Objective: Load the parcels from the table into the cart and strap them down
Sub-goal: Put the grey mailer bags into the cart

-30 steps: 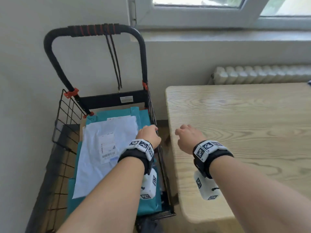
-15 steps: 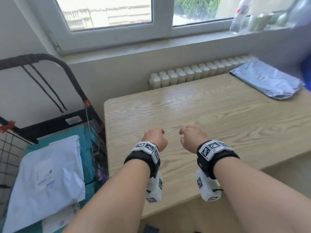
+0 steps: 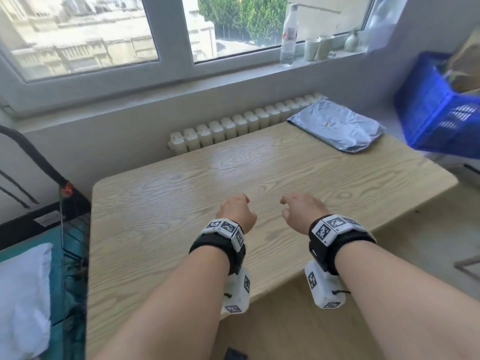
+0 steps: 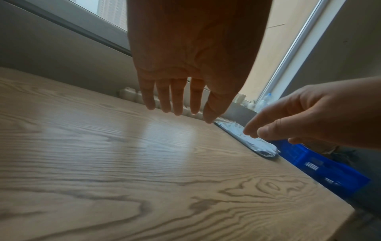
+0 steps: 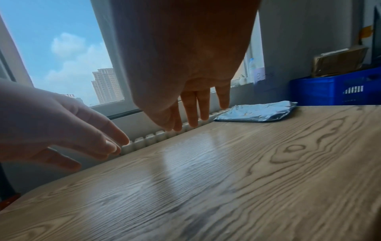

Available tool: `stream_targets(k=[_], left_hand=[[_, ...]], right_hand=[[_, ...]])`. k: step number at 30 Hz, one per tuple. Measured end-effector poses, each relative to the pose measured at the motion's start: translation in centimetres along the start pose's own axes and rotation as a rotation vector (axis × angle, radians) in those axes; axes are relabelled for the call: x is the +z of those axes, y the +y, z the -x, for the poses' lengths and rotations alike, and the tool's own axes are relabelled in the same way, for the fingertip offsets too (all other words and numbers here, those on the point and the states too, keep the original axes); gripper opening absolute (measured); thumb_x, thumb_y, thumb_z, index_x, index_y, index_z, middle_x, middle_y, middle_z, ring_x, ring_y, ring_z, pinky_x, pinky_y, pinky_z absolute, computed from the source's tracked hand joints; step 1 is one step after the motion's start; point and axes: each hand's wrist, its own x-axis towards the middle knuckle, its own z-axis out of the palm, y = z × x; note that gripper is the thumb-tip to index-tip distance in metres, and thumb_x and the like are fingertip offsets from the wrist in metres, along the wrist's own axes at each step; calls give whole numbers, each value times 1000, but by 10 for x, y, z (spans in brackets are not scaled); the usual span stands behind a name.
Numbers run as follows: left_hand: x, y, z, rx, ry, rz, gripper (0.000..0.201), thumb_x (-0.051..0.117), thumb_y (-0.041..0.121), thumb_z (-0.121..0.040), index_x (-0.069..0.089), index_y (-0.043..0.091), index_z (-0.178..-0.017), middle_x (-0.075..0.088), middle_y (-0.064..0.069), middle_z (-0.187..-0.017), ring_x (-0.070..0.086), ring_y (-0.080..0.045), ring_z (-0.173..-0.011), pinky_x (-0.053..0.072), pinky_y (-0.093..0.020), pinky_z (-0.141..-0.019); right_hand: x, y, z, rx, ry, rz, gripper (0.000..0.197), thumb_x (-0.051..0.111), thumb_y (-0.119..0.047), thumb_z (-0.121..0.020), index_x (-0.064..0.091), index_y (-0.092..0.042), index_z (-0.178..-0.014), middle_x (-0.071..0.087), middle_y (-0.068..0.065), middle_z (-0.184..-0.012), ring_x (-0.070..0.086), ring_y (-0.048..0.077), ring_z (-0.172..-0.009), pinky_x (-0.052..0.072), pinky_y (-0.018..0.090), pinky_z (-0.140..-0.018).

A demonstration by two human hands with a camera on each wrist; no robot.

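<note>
Item 1. My left hand (image 3: 237, 213) hovered above the near half of the table (image 3: 161, 229), palm down, fingers (image 4: 177, 97) loosely extended and slightly spread, holding nothing. A black strap with white black-patterned marker blocks circled the wrist.

Item 2. My right hand (image 3: 302, 211) hovered just beside the left, apart from it, also palm down, fingers (image 5: 193, 110) relaxed and pointing toward the far edge, holding nothing. Same kind of strap and marker blocks on that wrist.

Item 3. Table, light wood grain, rounded corners; both forearms reached over its near edge.

Item 4. Cart (image 3: 65, 229), black wire side with a black handle and an orange fitting, stood at the table's left end. Inside it lay a white parcel (image 3: 23, 294) on top of a teal one (image 3: 55, 268). No label on them was readable.

Item 5. Grey parcel (image 3: 340, 124), a crinkled plastic mailer, lay flat on the far right corner of the table, well apart from both hands. It bore a small printed mark with some yellow in it, too small to read.

Item 6. White radiator (image 3: 241, 126) ran along the wall behind the table's far edge.

Item 7. Blue crate (image 3: 431, 113) stood beyond the table's right end, near the grey parcel, with brown cardboard inside it.

Item 8. Windowsill above the radiator carried a clear bottle (image 3: 288, 35) with a red-and-white label, wording illegible, and pale cups beside it.
</note>
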Motion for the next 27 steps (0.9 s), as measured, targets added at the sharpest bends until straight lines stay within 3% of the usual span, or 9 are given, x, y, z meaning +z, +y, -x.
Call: stream_targets(k=[13,27], left_hand=[[49,83,-35,131,-93,-99,37,55,21,-91,59,19,-127,57,-4,-132,53,-24,-121,42,-31,-98],[76,159,-150,129,-179,-39,34,55,21,-90,62,19,-124,59,-4,-131,56,-24,-118,46,-32,-96]], right_hand=[[1,88,1,110,22,-84,34,47,-26,-97,57,-18,-128,56,7,-131,49,27,-123,39,41,-103],[-15,179,-102,154,-87,1,32,46,-29,-97,60,-21,-124,57,3,-130,49,24,-123,39,37,-103]])
